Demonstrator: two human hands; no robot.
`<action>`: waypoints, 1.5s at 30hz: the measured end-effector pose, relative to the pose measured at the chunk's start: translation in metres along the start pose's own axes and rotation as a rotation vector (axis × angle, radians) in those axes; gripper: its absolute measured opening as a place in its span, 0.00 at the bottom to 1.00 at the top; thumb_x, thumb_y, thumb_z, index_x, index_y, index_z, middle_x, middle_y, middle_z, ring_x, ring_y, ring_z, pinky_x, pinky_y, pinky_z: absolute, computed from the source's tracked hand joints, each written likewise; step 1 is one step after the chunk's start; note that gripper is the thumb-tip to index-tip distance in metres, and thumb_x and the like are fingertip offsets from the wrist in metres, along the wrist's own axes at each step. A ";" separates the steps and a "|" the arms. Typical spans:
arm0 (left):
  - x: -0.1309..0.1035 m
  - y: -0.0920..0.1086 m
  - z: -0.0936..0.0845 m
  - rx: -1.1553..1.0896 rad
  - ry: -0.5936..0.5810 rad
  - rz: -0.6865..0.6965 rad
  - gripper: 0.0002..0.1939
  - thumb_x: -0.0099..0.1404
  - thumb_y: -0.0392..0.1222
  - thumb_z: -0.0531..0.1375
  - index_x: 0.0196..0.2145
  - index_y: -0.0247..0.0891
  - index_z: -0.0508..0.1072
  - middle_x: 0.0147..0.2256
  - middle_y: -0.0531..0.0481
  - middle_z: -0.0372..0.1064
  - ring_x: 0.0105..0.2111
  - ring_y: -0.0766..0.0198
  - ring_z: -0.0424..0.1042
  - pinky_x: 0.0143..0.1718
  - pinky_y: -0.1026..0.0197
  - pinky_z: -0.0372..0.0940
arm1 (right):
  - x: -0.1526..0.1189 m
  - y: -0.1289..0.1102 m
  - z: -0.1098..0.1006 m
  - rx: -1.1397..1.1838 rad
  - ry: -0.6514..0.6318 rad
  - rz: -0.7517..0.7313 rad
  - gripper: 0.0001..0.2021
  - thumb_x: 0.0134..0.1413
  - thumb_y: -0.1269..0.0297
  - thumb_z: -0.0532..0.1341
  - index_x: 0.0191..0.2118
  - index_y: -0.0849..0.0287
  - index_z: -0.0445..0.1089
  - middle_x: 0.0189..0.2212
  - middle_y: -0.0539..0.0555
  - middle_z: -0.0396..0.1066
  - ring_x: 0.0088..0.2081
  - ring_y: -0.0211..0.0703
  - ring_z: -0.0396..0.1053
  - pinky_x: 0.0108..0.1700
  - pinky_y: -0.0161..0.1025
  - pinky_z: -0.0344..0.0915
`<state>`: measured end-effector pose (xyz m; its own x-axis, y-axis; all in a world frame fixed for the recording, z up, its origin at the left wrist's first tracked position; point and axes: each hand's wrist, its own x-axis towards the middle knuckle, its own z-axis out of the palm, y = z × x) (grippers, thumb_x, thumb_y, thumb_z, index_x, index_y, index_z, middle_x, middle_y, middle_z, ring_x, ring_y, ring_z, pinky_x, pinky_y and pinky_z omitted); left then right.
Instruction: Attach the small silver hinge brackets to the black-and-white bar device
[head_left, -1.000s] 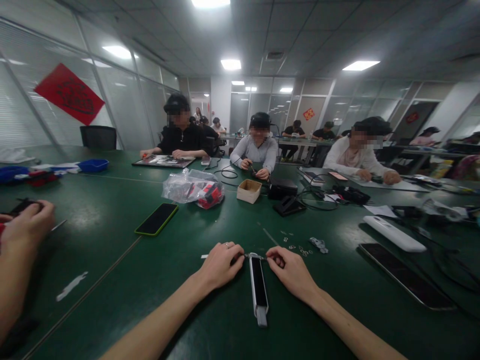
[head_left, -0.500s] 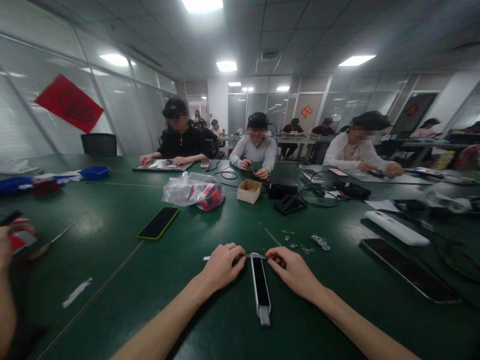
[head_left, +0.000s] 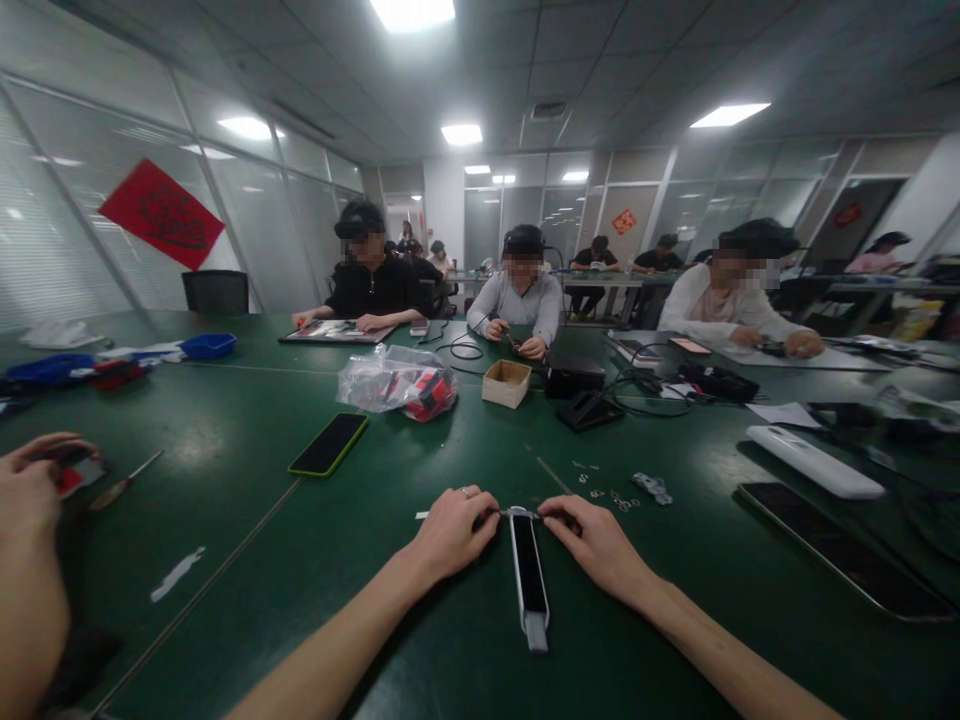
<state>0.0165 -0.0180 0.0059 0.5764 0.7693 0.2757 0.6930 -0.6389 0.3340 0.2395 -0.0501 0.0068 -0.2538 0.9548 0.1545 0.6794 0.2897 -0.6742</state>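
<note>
White and slim, with a dark face, the long device [head_left: 529,565] lies flat on the green tabletop [head_left: 450,660], midway between the two hands, its far end level with the fingertips. A thin piece [head_left: 505,513] runs crosswise at that far end; its exact form is too small to tell. Good handling here would seem to call for light, even tension from both sides, the thin piece held low and square to the device, since a harder pull on one side could skew or lift the far end. The left hand [head_left: 452,530], a ring on one finger, appears to pinch one end between thumb and curled fingers; the right hand [head_left: 596,535] mirrors it at the other. Both wrists are low, with the forearms angled inward from the near edge. Beyond the right fingers lie small loose links [head_left: 622,503] and a crumpled grey piece [head_left: 652,488]; farther out are a green-edged phone [head_left: 328,445], a small open box [head_left: 506,385] and a clear plastic bag [head_left: 397,382].
</note>
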 end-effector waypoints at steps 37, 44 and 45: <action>0.002 0.001 -0.001 0.008 -0.019 -0.007 0.09 0.65 0.39 0.52 0.35 0.38 0.72 0.31 0.51 0.68 0.31 0.64 0.67 0.36 0.63 0.59 | 0.005 0.000 -0.002 0.012 0.029 -0.002 0.08 0.53 0.61 0.58 0.36 0.57 0.72 0.30 0.49 0.71 0.29 0.37 0.65 0.32 0.35 0.62; 0.002 0.002 -0.001 0.024 -0.029 -0.012 0.09 0.65 0.39 0.52 0.35 0.38 0.72 0.31 0.51 0.68 0.31 0.64 0.67 0.34 0.63 0.59 | 0.006 -0.002 0.000 -0.032 0.054 -0.050 0.07 0.53 0.64 0.58 0.36 0.58 0.71 0.30 0.50 0.70 0.31 0.38 0.66 0.34 0.36 0.63; 0.002 0.001 -0.001 0.024 -0.029 -0.010 0.09 0.65 0.39 0.52 0.35 0.38 0.72 0.31 0.51 0.68 0.31 0.64 0.67 0.34 0.63 0.59 | 0.006 -0.002 0.001 -0.045 0.057 -0.060 0.07 0.53 0.64 0.58 0.36 0.58 0.71 0.30 0.50 0.70 0.32 0.38 0.66 0.35 0.36 0.64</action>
<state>0.0184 -0.0170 0.0076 0.5813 0.7755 0.2464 0.7090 -0.6313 0.3143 0.2357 -0.0447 0.0086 -0.2563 0.9375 0.2352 0.6947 0.3479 -0.6296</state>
